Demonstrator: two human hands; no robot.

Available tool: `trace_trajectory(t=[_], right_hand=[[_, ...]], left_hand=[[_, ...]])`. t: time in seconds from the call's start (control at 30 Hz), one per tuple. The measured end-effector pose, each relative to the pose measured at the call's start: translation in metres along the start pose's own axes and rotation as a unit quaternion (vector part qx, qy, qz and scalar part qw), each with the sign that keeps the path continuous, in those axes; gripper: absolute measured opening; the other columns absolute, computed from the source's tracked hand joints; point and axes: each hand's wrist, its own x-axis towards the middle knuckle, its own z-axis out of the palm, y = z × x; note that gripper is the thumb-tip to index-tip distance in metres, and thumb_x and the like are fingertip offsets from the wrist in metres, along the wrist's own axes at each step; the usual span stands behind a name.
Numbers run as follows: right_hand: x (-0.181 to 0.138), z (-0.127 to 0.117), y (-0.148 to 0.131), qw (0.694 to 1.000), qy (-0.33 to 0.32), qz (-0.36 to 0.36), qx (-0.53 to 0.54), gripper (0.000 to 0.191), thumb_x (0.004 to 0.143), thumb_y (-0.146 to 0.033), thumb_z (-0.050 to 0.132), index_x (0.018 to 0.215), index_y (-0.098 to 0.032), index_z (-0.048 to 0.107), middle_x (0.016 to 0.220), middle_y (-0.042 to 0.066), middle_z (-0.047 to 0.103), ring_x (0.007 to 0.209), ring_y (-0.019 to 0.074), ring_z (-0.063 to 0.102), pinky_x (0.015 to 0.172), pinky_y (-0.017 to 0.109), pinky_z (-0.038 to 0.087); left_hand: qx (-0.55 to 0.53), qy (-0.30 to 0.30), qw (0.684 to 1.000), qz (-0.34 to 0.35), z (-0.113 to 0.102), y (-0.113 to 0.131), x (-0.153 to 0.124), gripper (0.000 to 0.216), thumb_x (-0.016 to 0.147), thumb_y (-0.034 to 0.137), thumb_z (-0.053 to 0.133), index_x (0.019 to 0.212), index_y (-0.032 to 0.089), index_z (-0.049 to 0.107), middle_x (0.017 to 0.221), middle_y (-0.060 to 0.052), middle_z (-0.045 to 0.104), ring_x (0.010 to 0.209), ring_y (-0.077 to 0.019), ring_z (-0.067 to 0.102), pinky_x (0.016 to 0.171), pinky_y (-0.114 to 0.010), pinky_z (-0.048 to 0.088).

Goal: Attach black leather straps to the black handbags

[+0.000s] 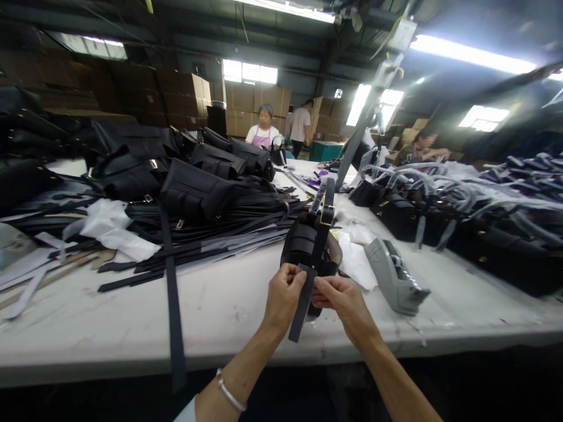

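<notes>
A black handbag (300,239) stands near the front of the table, and a black strap with a gold buckle (326,215) rises from it. My left hand (285,291) pinches a dark flat strip (302,310) that hangs down in front of the bag. On the other side, the fingers of my right hand (338,295) are closed at the strip's right edge, close to the bag's strap. My right fingertips partly hide what they grip. The strip's lower end hangs free between my hands.
Black bags (197,189) and long black straps (250,220) are piled at the left. A grey tape dispenser (393,275) stands to the right, beside white paper (358,261). More bags with wrapped handles (396,217) fill the right side. Several people are farther back.
</notes>
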Motion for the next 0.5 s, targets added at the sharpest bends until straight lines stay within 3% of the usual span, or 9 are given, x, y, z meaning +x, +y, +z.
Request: trace_trajectory(t=[0.27,0.5], right_hand=[[0.004,0.008,-0.006,1.0,0.001,0.004,-0.03,0.04,0.068,-0.051,0.078,0.068,-0.012,0.069,0.062,0.007,0.071,0.052,0.0158,0.067,0.049,0.023,0.056],[0.003,0.018,-0.006,0.992,0.067,-0.059,-0.092,0.038,0.071,-0.051,0.074,0.06,-0.016,0.063,0.049,0.0,0.062,0.043,0.0138,0.06,0.04,0.023,0.051]], left_hand=[[0.043,0.029,0.998,0.024,-0.006,-0.006,-0.007,0.02,0.079,0.033,0.061,0.069,0.017,0.056,0.063,0.003,0.055,0.06,-0.0133,0.052,0.058,-0.023,0.041],[0.231,0.075,0.957,0.158,-0.002,0.005,-0.011,0.017,0.084,0.022,0.056,0.067,0.02,0.056,0.068,0.001,0.058,0.064,-0.0149,0.055,0.061,-0.025,0.04]])
